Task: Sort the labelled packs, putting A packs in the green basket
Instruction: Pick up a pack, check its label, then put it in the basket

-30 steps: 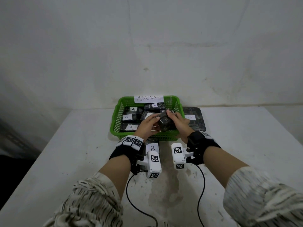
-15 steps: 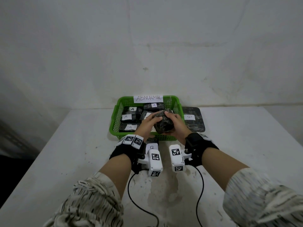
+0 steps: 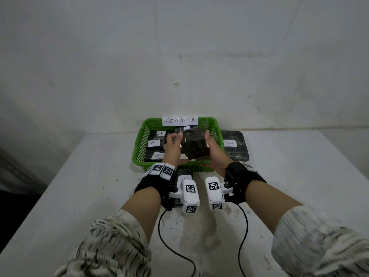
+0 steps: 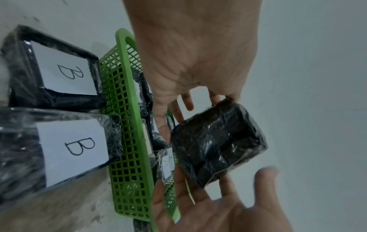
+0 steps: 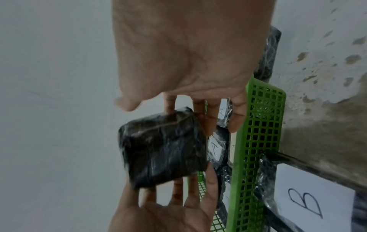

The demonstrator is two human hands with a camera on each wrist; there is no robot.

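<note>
I hold a black film-wrapped pack (image 3: 194, 144) between both hands above the front right part of the green basket (image 3: 139, 144). My left hand (image 3: 173, 142) grips its left side with curled fingers. Opposite, my right hand (image 3: 213, 150) cups the right side, thumb up. No label shows on the pack (image 4: 216, 141) in any view (image 5: 163, 149). In the left wrist view my left hand (image 4: 188, 62) touches the pack's top corner. The right hand (image 5: 188, 55) has its fingers behind the pack. Several A-labelled packs (image 3: 152, 142) lie in the basket.
A paper sign reading ABNORMAL (image 3: 179, 120) hangs on the basket's back wall. One B pack (image 3: 233, 144) lies on the white table right of the basket, another B pack (image 4: 75, 149) in front of it under my wrists. A wall stands close behind.
Both hands have turned the pack between them above the basket, so a broader bare black face shows now. The hands themselves have barely shifted.
</note>
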